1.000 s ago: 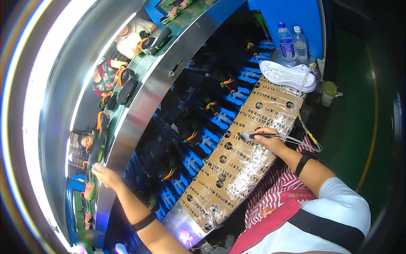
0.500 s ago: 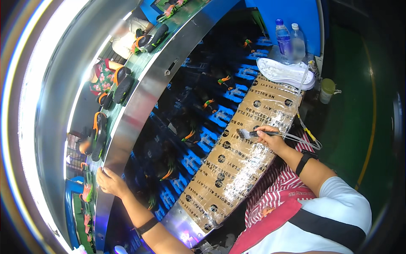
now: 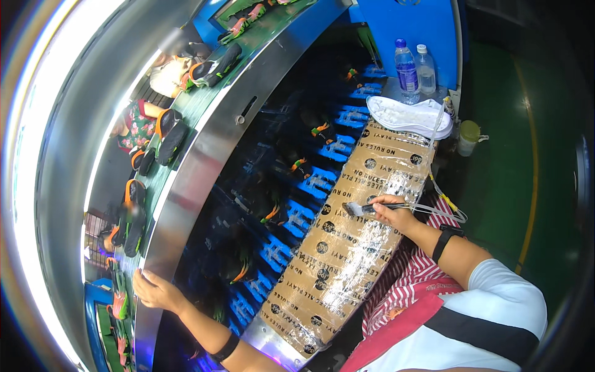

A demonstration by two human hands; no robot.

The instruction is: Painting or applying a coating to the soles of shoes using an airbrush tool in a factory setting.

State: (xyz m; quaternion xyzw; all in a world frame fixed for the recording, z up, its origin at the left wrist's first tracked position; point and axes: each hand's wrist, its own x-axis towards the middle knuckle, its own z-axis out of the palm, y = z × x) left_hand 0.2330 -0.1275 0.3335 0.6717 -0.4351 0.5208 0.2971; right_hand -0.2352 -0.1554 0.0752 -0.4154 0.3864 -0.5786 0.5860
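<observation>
Green factory flooring runs along the right, and a curved steel conveyor housing (image 3: 204,161) sweeps across the left, with a cardboard-covered, tape-wrapped worktop (image 3: 347,248) in front of the person.

On that worktop rests the right hand (image 3: 393,214), clenched around the handle of a small brush (image 3: 356,209), whose bristle head points left and lies on or just above the taped cardboard. A thin clear tube (image 3: 443,208) loops beside the wrist, and a dark band sits on the forearm. Far out to the left, the left hand (image 3: 155,290) is laid on the steel rim, fingers curled over the edge; whether it grips anything I cannot tell. Just past it, on the upper green belt (image 3: 186,118), dark shoes with orange trim (image 3: 133,214) lie in a row.

Risks, as I judge them: the left arm is stretched well across the lower blue racks (image 3: 322,186), so a sleeve or wrist could catch on a moving part. Wet bristles could smear the tape, or drag the loose tube. Beyond, a white shoe sole (image 3: 406,116), two water bottles (image 3: 415,68) and a lidded cup (image 3: 468,136) crowd the worktop's far end, where an elbow swing could topple them.
</observation>
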